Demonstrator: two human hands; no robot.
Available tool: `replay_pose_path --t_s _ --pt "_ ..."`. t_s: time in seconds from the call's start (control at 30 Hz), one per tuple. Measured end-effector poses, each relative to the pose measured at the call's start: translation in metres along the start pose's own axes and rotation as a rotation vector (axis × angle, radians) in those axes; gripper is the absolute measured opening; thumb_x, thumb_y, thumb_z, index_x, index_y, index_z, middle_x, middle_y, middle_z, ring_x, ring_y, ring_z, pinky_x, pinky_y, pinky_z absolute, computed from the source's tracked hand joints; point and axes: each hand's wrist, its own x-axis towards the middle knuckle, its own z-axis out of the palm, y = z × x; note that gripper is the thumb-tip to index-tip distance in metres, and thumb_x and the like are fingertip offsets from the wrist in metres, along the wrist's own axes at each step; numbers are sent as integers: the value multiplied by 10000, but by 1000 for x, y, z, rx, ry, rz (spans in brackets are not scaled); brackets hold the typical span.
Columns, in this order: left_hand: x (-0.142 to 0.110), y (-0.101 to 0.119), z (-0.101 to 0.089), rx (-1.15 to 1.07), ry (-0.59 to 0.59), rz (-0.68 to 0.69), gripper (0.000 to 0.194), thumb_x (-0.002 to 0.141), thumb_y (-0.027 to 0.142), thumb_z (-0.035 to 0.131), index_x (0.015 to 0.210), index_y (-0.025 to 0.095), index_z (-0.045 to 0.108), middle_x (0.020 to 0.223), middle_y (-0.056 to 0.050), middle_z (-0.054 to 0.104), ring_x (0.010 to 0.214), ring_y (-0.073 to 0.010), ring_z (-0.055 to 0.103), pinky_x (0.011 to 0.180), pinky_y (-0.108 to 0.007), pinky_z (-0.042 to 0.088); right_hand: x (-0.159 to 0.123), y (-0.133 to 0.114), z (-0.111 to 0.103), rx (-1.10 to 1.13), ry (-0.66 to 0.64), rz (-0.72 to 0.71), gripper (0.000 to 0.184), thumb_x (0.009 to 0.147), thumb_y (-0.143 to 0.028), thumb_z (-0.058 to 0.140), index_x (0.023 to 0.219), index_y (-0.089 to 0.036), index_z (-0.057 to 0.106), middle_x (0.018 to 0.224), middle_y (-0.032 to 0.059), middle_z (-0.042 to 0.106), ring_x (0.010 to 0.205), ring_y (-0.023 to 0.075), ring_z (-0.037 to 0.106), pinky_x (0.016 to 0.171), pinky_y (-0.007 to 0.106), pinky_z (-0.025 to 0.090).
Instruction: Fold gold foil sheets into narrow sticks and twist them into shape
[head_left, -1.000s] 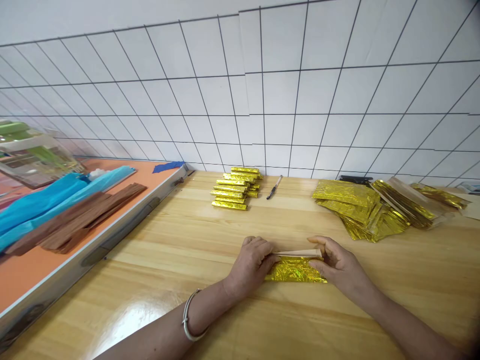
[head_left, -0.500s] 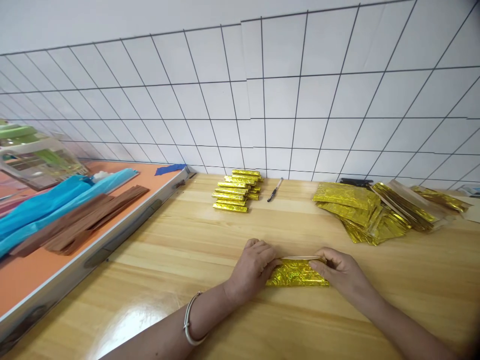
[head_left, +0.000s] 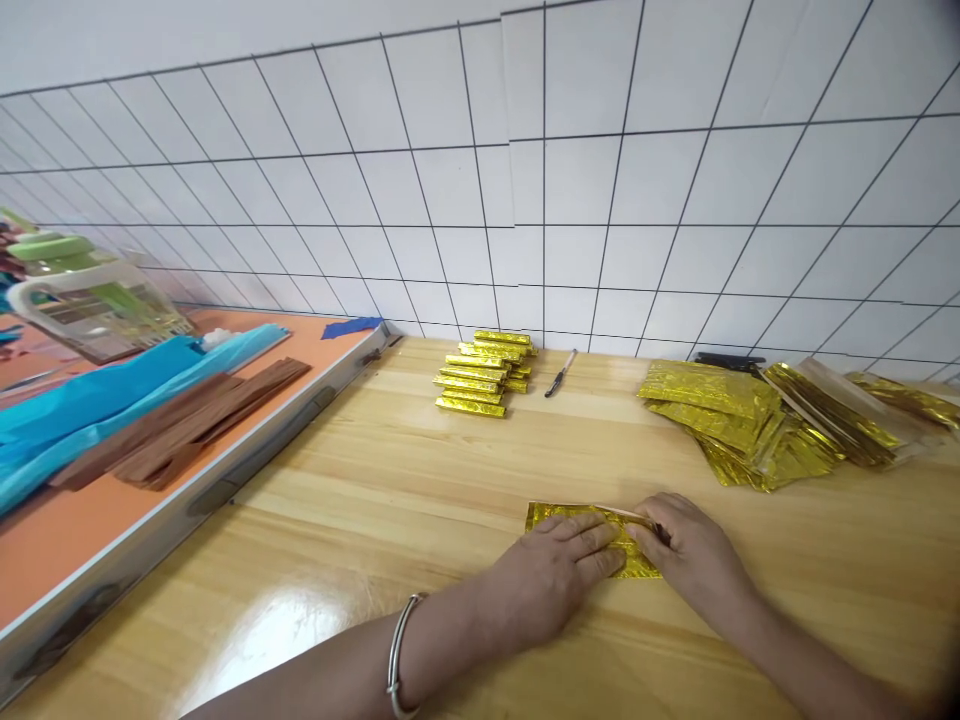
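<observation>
Left hand (head_left: 551, 572) flat on gold foil (head_left: 636, 563), right hand (head_left: 694, 552) seemingly clamped on its end; likely light, slick, best edge-held.

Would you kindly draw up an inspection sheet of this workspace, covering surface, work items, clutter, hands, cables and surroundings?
Surface: light wooden tabletop, glossy, with a bright reflection near the left forearm.
Work items: gold foil piece under the hands; narrow gold strips piled near the wall; flat gold sheets heaped at right.
Clutter: pen beside the strips; black object, unidentifiable.
Grip: left hand flat on the foil; right hand pinching its right end.
Cables: nothing seen.
Surroundings: white gridded wall; orange surface at left, bearing blue strips and brown strips.
</observation>
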Motion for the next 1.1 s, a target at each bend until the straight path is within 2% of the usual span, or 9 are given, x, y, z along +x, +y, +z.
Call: replay_pose_path --t_s 0.13,0.27,0.37,0.47,0.57,0.63,0.73,0.83,1.1 --pt "-5 4 -8 -9 -38 -20 495 918 321 366 1391 198 293 1461 -69 295 1366 -248 197 1098 -433 209 -1 4 2 -41 -17 22 137 843 -279 450 764 -213 540 771 30 588 762 198 538 676 316 407" --pt "-6 10 -19 -7 -56 -17 564 919 481 310 1405 199 262 1457 -101 293 1357 -294 207 1085 -553 110 -1 9 2 -51 -6 -8 141 860 -270 424 854 -212 552 838 39 613 816 200 560 722 327 440" --pt "-6 11 -21 14 -58 -7 595 911 518 297 1410 199 244 1454 -115 296 1356 -309 202 1069 -578 114 -3 9 2 -154 93 -9 209 863 -255 417 991 -187 568 941 76 629 881 224 571 772 366 462" --pt "-7 11 -18 41 -24 5 576 902 526 321 1385 212 300 1451 -114 301 1349 -309 218 1066 -571 132 -8 -3 9 -289 217 -139 345 881 -252 406 1179 -131 528 1169 143 576 1093 270 506 950 439 390" --pt "-6 10 -12 58 27 10 542 877 521 398 1340 240 372 1428 -98 348 1328 -290 269 1081 -544 127 -19 -22 21 -320 74 -393 526 873 -352 448 1349 -136 384 1404 129 395 1285 272 340 1019 424 353" --pt "-6 10 -10 62 32 19 566 860 516 433 1344 230 365 1410 -99 377 1317 -280 292 1093 -524 115 -27 -30 27 -332 -12 -488 647 863 -341 463 1423 -107 238 1476 137 259 1340 274 242 1043 424 333" --pt "-9 8 -14 50 12 47 699 831 569 453 1382 168 300 1431 -142 329 1330 -292 268 1102 -498 129 -37 -32 27 -345 -45 -488 762 848 -366 481 1448 -78 111 1497 163 151 1361 297 166 1054 453 315" --pt "-22 5 -24 8 -29 83 801 819 618 433 1415 125 222 1448 -182 273 1352 -306 221 1101 -487 155 -43 -27 21 -341 -68 -478 810 839 -417 487 1451 -87 74 1498 160 133 1362 302 158 1061 463 304" --pt "-56 -1 -30 -40 -113 -3 733 869 580 373 1431 144 193 1468 -153 233 1373 -279 162 1114 -452 153 -44 -24 12 -329 -204 -539 839 808 -532 506 1455 -181 101 1503 165 54 1353 373 117 1045 556 265"
